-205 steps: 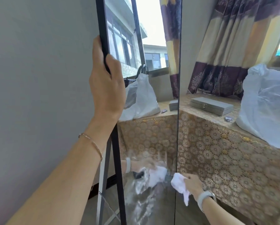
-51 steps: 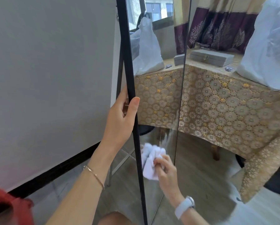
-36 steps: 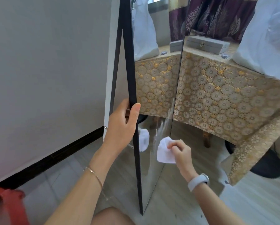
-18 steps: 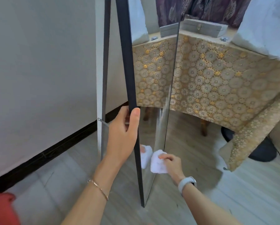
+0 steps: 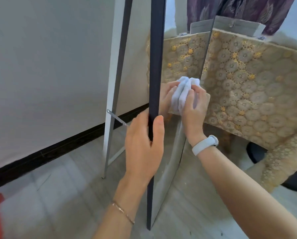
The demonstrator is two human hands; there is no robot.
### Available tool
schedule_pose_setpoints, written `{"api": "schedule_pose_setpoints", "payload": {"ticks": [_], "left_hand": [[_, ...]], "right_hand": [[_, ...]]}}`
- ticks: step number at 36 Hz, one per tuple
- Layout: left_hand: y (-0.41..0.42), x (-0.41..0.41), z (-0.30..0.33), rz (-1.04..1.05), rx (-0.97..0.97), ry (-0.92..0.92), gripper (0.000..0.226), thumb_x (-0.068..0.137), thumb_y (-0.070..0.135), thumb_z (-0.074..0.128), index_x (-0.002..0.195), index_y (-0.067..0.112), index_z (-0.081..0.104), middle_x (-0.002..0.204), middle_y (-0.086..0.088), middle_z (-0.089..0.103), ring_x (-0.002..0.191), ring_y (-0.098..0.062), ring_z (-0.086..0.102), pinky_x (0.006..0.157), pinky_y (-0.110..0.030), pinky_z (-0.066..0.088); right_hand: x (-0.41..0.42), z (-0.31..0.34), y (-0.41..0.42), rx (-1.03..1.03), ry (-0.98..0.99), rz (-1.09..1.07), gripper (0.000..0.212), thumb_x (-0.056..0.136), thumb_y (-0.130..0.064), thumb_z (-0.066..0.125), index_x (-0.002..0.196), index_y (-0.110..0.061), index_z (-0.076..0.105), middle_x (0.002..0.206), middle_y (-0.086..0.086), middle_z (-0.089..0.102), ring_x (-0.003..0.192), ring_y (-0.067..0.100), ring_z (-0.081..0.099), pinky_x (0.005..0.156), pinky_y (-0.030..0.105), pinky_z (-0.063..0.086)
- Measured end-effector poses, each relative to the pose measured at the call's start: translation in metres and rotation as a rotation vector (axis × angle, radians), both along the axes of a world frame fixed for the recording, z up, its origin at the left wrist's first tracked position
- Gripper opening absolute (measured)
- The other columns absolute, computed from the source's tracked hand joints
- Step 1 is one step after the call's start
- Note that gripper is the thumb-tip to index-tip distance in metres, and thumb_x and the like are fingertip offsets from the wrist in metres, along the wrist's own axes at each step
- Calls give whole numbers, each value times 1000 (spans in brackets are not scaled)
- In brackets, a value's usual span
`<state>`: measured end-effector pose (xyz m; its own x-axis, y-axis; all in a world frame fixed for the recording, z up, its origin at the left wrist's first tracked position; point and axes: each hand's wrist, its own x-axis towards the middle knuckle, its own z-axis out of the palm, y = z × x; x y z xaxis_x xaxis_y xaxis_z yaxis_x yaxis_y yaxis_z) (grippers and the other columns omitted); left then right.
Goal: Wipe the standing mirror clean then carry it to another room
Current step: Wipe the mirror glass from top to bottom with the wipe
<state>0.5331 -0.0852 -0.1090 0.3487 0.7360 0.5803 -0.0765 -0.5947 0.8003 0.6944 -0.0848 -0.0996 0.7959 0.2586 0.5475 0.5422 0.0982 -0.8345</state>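
Beside the grey wall (image 5: 40, 66), the standing mirror (image 5: 170, 152) stood upright on the wooden floor (image 5: 58, 195), seen nearly edge-on, with its rear support leg (image 5: 112, 100) spread behind. The wiping step was in hand; carrying had not begun. The left hand (image 5: 144, 147) gripped the dark frame (image 5: 155, 66), thumb on the front edge and fingers curled behind, the forearm rising from below. The right hand (image 5: 194, 107), fingers bent, pressed a bunched white cloth (image 5: 182, 94) against the glass at about mid-height. Probably the next move called for passing the cloth over the remaining glass while the frame was held steady. The patterned tablecloth (image 5: 256, 83) hung near on the right.
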Motion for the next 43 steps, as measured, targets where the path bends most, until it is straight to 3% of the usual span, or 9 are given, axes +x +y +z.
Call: {"api": "schedule_pose_setpoints", "payload": {"ticks": [6,11,17,20,24,29,35,38,43], "left_hand": [[1,2,-20,58,56,-14,25,88,45,31,93,30,50,69,19,46,69,-9,46,67,-28,38],[-5,3,-25,115,7,-32,14,86,48,31,79,44,42,62,25,50,58,-2,44,57,-13,32],[-7,16,-22,175,-46,-97,29,87,47,27,61,34,26,55,23,44,54,-10,31,57,-26,26],[-9,23,-22,203,-78,-135,29,86,47,26,60,34,25,53,22,44,54,-11,29,55,-27,24],[-13,29,-21,239,-73,-120,28,86,46,23,60,35,25,54,24,46,54,-10,30,54,-25,23],[-12,28,-21,248,-112,-133,29,84,49,22,57,42,31,54,24,46,56,-11,31,56,-25,25],[-12,25,-23,244,-75,-157,28,86,45,25,61,34,27,55,22,45,56,-12,30,60,-30,27],[-10,25,-25,250,-72,-147,27,85,46,24,62,33,28,55,23,44,56,-12,30,59,-32,28],[-10,27,-25,268,-55,-132,27,85,46,23,61,35,26,57,25,46,56,-10,30,57,-27,25]], "right_hand": [[-3,-107,-18,-128,174,53,18,93,-30,45,103,-15,47,101,6,49,97,17,49,84,26,38],[26,-183,-71,-537,525,178,13,75,-23,56,85,-14,55,98,13,62,85,27,57,69,34,49],[66,-104,-59,-407,195,95,8,86,-16,51,92,-13,56,89,8,59,86,30,58,81,44,50],[68,-33,-32,-133,27,96,8,91,-11,48,97,-15,53,81,-5,49,76,6,49,69,9,41],[59,30,-4,99,-30,98,12,93,-12,44,91,-21,50,99,0,51,90,3,50,81,11,40],[57,-20,3,13,56,140,20,85,2,44,97,-14,49,101,5,49,92,12,49,82,16,41],[65,-162,-55,-568,741,199,15,89,1,44,85,-7,56,82,14,61,70,20,56,63,23,45],[77,-178,-74,-774,591,92,20,88,-3,48,102,2,62,95,16,59,83,23,50,74,28,40],[108,-101,-55,-494,342,-16,19,92,-10,46,105,-6,59,101,9,54,98,25,49,86,35,40]]}}
